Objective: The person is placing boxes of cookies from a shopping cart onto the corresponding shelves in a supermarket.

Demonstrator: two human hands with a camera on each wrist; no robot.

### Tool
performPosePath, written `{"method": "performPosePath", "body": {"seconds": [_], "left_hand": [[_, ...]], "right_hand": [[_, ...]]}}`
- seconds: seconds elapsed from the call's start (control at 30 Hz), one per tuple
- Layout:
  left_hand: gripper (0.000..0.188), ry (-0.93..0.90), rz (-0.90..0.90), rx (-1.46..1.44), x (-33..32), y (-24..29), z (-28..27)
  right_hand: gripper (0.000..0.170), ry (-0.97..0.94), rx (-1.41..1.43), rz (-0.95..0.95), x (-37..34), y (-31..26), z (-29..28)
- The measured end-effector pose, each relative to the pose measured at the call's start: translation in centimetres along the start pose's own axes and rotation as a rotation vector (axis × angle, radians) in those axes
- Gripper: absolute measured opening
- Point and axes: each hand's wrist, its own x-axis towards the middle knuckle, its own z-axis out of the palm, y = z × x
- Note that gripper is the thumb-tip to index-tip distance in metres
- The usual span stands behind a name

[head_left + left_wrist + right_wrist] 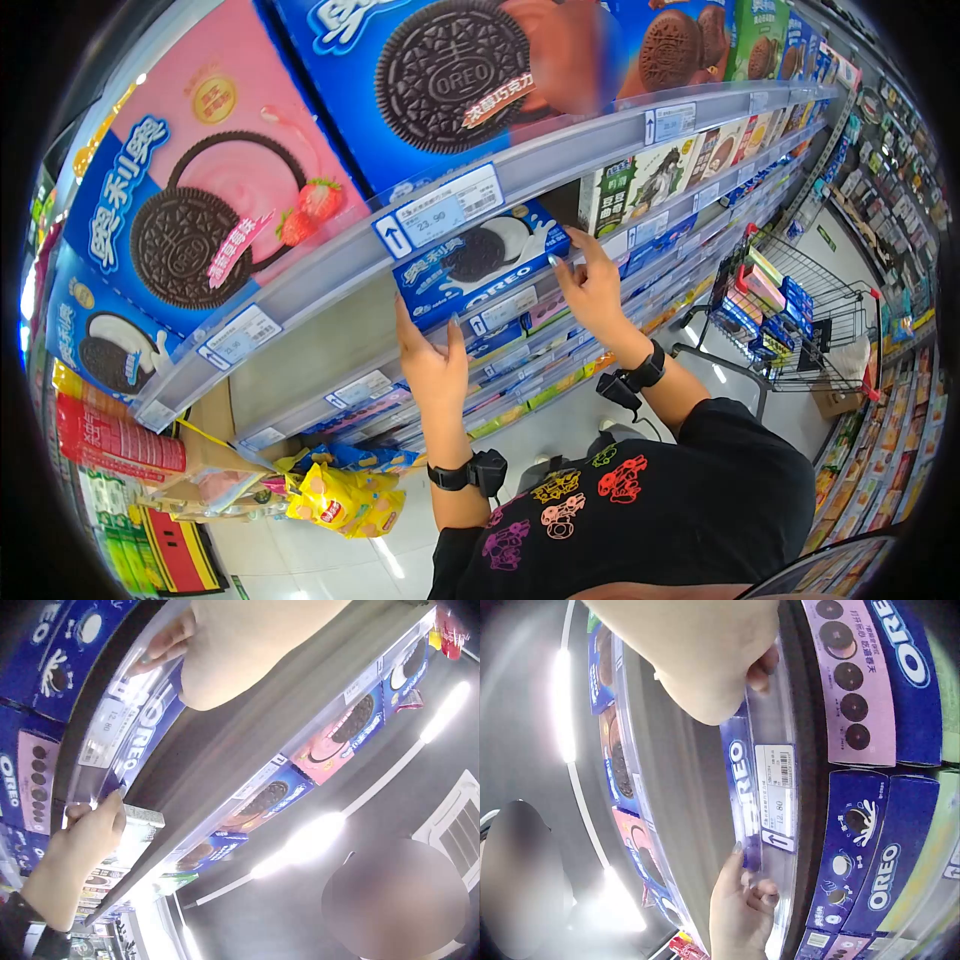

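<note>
The blue box (pixel 484 264) reads OREO, one shelf tag (pixel 437 211) 23.90, another tag (pixel 775 796) 12.80.

Blk short-slv tee (pixel 720 490) w/ multicol. cartoon outlines (pixel 623 480): purple left, yellow + peach mid, small green far, red right. L wrist strap (pixel 450 478) blk w/ boxy unit (pixel 488 470); R wrist strap (pixel 652 365) also blk, its dark unit (pixel 617 391) w/ thin cable (pixel 636 414).

Glossy cardboard Oreo box (pixel 484 264); smooth, clear plastic shelf edge (pixel 335 274); metal-wire cart (pixel 848 305); matt cloth shirt (pixel 700 505); shiny yellow bag (pixel 345 502).

A blue Oreo box (pixel 470 285) shows its cookie picture; it's at a shelf edge (pixel 300 414).
</note>
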Motion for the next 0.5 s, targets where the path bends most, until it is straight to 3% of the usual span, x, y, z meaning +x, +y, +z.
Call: {"method": "performPosePath", "body": {"seconds": [0.17, 0.2, 0.3, 0.4, 0.5], "left_hand": [[0.066, 0.109, 0.049, -0.041, -0.6, -1.2, 1.2], [0.066, 0.162, 0.017, -0.181, -1.0, -0.5, 1.8], [0.061, 0.489, 0.312, -0.265, -2.3, -2.2, 4.7], [0.056, 0.527, 0.451, -0.265, -3.9, -0.6, 7.5], [0.051, 0.359, 0.495, -0.308, -5.1, 0.4, 12.4]], "right_hand": [[0.05, -0.104, 0.019, 0.003, -0.5, 0.3, -0.8], [0.053, -0.081, 0.097, -0.057, -0.7, 0.3, -0.8], [0.058, -0.023, 0.205, -0.278, -1.7, 1.6, -1.7], [0.056, -0.044, 0.04, -0.572, -2.4, 4.3, -4.8], [0.045, -0.098, -0.052, -0.808, -1.5, 7.5, -10.0]]}}
